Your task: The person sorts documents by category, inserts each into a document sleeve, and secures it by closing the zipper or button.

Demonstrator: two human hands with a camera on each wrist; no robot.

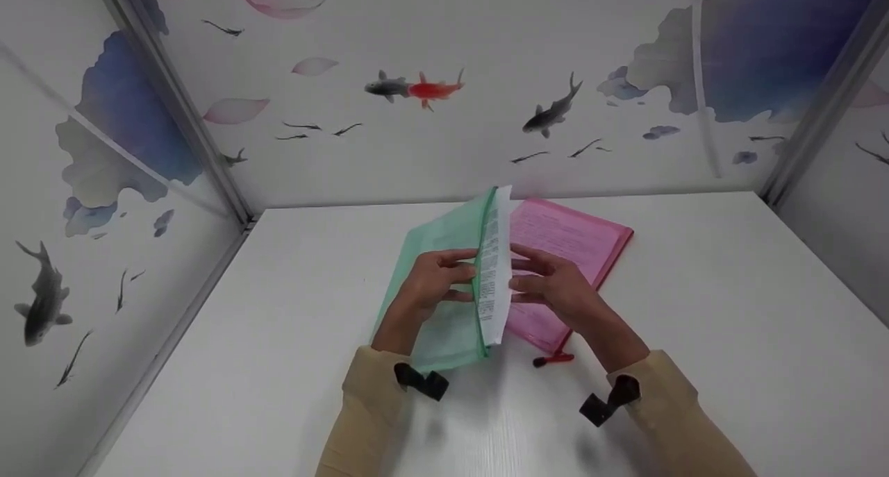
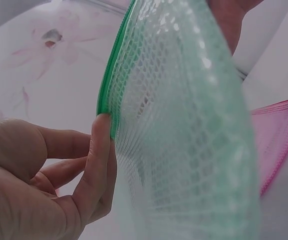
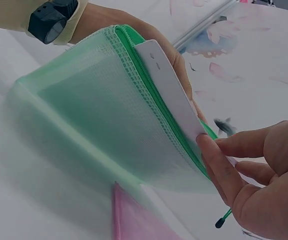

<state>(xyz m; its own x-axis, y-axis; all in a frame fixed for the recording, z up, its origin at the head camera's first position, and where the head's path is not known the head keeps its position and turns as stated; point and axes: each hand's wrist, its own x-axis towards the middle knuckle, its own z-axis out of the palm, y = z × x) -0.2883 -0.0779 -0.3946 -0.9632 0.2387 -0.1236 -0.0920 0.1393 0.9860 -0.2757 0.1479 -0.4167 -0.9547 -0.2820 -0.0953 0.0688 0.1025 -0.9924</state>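
Note:
A translucent green mesh zip pouch [image 1: 444, 220] is held up on edge with its zipped side gaping to the right. From that opening sticks a sheaf of white printed paper [image 1: 494, 269], most of its width still inside the pouch. My left hand [image 1: 430, 279] pinches the green zipper edge [image 2: 105, 90] between thumb and fingers. On the other side, my right hand [image 1: 559, 282] pinches the protruding paper edge [image 3: 169, 90], thumb and fingers on either face. A green zip pull with a dark tip [image 3: 220, 222] dangles below the right hand in the right wrist view.
Behind the right hand, a pink zip pouch [image 1: 576, 234] with printed paper inside lies on the white table [image 1: 298, 303]. Its red zip pull [image 1: 558, 358] lies at the near corner. Patterned panels [image 1: 472, 151] enclose the table at the back and sides.

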